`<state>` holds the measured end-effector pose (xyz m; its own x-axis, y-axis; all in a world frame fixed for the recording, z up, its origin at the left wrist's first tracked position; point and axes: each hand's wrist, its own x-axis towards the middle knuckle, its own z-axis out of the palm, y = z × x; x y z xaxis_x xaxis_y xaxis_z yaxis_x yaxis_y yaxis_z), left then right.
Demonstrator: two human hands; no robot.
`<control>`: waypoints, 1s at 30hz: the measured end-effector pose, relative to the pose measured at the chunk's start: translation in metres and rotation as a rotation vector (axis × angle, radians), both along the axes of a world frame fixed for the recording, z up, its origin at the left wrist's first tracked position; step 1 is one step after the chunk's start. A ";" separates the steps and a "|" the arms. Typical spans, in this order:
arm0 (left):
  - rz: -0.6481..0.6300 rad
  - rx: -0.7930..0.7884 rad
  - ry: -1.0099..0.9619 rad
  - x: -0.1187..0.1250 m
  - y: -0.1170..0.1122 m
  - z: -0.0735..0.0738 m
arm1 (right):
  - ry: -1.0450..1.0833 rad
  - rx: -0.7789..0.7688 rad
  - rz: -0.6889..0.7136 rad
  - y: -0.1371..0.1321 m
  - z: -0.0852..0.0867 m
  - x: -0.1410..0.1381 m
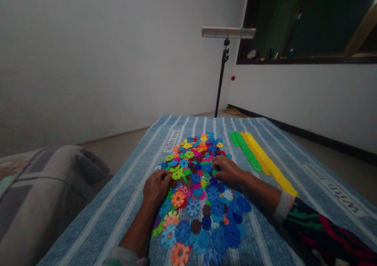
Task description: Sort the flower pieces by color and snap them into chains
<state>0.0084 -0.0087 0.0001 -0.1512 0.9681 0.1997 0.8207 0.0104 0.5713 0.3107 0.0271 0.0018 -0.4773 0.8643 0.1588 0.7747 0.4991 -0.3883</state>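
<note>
A wide pile of flower-shaped plastic discs (193, 208) in many colours lies over the middle of the cloth. At its left edge rests my left hand (156, 184), fingers curled together beside some yellow-green discs (177, 173). My right hand (227, 168) reaches over the right edge of the pile, its fingers bent down in a pinch close to green discs; what lies between the fingertips is hidden. To the right of that hand, overlapping discs form sorted rows: a green row (247, 153), an orange row (259, 158) and a longer yellow row (272, 164).
The discs lie on a table covered by a blue striped cloth (129, 191). Beyond its far end stands a black stand (220, 79) with a flat light panel (228, 33). A draped grey checked cover (50, 203) is at the left. A dark window (309, 22) is at upper right.
</note>
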 end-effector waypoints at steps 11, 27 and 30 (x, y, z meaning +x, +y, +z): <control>0.006 0.021 -0.018 -0.003 0.002 0.002 | 0.460 -0.121 0.055 0.029 0.005 0.021; 0.005 0.050 -0.041 -0.007 0.000 0.000 | 0.127 0.097 -0.373 0.135 0.000 0.143; 0.004 0.045 -0.060 -0.008 0.000 -0.002 | 0.070 0.089 -0.352 0.141 -0.005 0.144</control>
